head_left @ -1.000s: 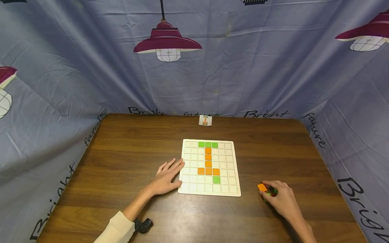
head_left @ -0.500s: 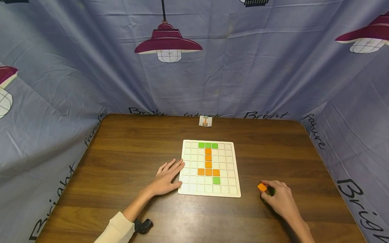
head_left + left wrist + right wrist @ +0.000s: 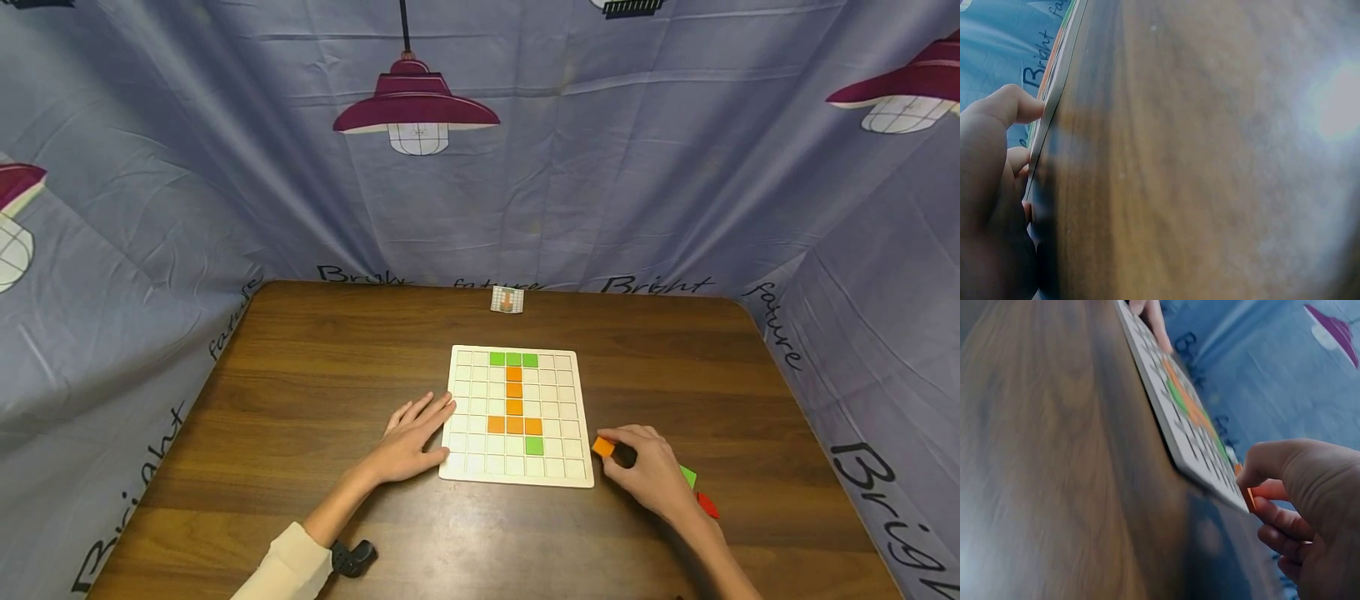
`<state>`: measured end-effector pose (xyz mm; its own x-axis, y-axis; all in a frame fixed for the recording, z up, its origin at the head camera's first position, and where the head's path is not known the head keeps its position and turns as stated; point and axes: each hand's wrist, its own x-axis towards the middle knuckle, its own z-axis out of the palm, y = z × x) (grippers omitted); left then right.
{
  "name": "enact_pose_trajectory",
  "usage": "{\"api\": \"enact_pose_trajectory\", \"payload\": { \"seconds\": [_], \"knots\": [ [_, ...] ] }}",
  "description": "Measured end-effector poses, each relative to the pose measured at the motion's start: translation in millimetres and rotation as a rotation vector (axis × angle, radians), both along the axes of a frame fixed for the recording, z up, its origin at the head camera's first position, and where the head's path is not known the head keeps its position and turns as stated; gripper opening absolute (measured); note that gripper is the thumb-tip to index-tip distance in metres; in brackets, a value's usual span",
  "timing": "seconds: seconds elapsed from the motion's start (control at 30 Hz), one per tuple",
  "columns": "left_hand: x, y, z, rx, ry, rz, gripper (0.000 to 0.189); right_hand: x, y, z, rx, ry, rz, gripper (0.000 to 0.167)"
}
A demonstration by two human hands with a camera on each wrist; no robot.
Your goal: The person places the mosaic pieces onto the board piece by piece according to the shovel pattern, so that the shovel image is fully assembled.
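Note:
A white grid board [image 3: 465, 467] lies on the wooden table, with green and orange square tiles set in its cells. The orange tiles [image 3: 514, 407] form a column with a short row at its foot; green tiles [image 3: 513, 359] sit along the top, and one more is below the row. My left hand [image 3: 411, 442] rests at the board's left edge, fingers spread and straight, fingertips on the rim. Just off the board's right edge, my right hand [image 3: 643, 467] pinches an orange square tile [image 3: 603, 447] between thumb and fingers. In the right wrist view that tile [image 3: 1250, 500] shows edge-on.
Behind my right wrist lie a green tile [image 3: 687, 477] and a red piece [image 3: 707, 505], partly covered by the arm. A small printed card [image 3: 507, 299] with a grid pattern lies at the table's back edge. Patterned curtains [image 3: 600, 183] hang around the table.
My right hand has moved left toward the board, carrying the orange tile away from the loose pieces, which now show behind the wrist. My left hand has stayed in place.

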<state>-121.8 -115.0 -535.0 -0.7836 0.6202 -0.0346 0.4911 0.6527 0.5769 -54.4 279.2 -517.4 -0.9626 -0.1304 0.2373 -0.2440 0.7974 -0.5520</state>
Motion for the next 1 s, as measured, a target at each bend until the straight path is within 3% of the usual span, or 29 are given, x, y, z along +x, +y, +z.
{"api": "enact_pose_trajectory", "payload": {
  "seconds": [0.2,0.53,0.73,1.0],
  "knots": [
    [0.0,-0.4,0.2,0.002,-0.002,0.0,0.074,-12.9,-27.7,5.0,-0.013,-0.022,0.082,0.033],
    [-0.8,-0.2,-0.6,0.011,0.005,-0.003,0.074,-30.7,-68.3,5.6,0.003,0.034,0.221,0.035],
    [-0.9,-0.7,-2.9,-0.001,0.006,-0.007,0.074,-35.5,-84.0,0.3,0.045,0.071,0.279,0.033],
    [-0.5,-0.3,-3.3,0.004,0.002,-0.007,0.074,-36.3,-94.9,-5.7,0.115,0.043,0.322,0.033]
  ]
}}
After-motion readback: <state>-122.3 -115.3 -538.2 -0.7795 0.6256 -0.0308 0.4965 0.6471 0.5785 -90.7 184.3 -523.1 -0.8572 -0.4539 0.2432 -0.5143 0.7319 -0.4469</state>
